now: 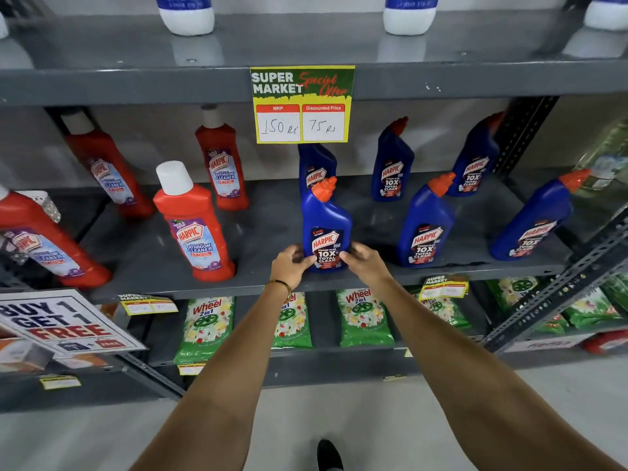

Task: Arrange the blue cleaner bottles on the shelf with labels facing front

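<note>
In the head view, both hands close on the base of one blue bottle (325,229) standing at the near edge of the middle shelf (265,215): the left hand (291,266) pinches its left side, the right hand (362,258) its right, fingers curled round the lower label, which faces front. The chief risk, as I judge it, is that near edge: the bottle stands close to the lip, so a twist or a pull toward the person could tip it off onto the packets (207,326) below. The bottle is tall with an angled orange cap (324,188), so pressure low down may rock the top. Another blue bottle (316,164) stands just behind it; pushing far would knock that one. To the right, the next blue bottle (426,226) is well apart, and to the left the red bottle (193,226) also leaves open shelf. The price card (301,104) hangs above, clear of the cap.
</note>
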The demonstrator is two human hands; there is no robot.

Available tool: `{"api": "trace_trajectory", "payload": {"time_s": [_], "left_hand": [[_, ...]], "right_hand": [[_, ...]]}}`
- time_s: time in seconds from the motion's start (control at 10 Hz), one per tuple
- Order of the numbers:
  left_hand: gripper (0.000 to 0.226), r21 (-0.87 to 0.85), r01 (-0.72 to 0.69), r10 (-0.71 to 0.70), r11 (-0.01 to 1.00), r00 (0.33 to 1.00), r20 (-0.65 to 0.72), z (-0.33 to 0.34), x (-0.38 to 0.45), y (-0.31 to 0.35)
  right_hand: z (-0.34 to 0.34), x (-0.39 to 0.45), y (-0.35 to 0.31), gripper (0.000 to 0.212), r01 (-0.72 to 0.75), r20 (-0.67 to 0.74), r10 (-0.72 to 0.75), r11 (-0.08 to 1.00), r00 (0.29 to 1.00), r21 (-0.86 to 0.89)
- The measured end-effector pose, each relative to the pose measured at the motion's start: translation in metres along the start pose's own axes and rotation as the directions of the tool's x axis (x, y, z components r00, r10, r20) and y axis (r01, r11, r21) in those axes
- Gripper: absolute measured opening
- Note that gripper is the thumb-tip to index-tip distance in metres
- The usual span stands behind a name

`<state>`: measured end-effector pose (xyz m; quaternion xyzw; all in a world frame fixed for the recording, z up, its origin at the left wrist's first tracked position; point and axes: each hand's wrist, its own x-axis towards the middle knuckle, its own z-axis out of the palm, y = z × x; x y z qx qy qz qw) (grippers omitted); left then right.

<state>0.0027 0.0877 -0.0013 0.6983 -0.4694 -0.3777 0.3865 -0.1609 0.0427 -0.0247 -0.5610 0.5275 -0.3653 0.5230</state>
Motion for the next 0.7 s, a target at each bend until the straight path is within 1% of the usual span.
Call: {"api": "trace_trajectory", "payload": {"time_s": [0.2,0.3,0.4,0.5,0.6,0.7], "left_hand": [[0.045,-0.036,0.025,-0.025,0.999,1.000,0.010,0.000,-0.004,0.001],[0.045,-0.037,0.026,-0.026,0.999,1.000,0.014,0.000,-0.005,0.000],[0.044,-0.024,0.026,-0.026,0.999,0.999,0.022,0.000,-0.007,0.002],[0.043,0.000,0.022,-0.022,1.000,1.000,0.009,0.002,-0.006,0.001],[0.042,0.040,0.022,-0.022,0.999,1.000,-0.007,0.004,-0.009,0.002],[0.045,0.077,0.025,-0.020,0.997,0.998,-0.064,0.006,-0.010,0.002]], "right_hand": [[-0.001,-0.004,-0.001,0.040,-0.022,0.005,0.022,1.000,1.000,-0.010],[-0.001,-0.006,-0.001,0.041,-0.033,0.022,0.033,0.999,0.999,0.014],[-0.001,-0.009,-0.003,0.038,-0.024,0.033,0.023,0.999,0.999,0.027],[-0.001,-0.008,-0.001,0.040,-0.020,0.047,0.019,1.000,0.999,0.024],[-0.003,-0.012,-0.002,0.048,-0.042,0.031,0.044,0.997,0.999,-0.059],[-0.002,-0.012,0.000,0.059,-0.049,-0.005,0.049,0.978,0.999,-0.203]]}}
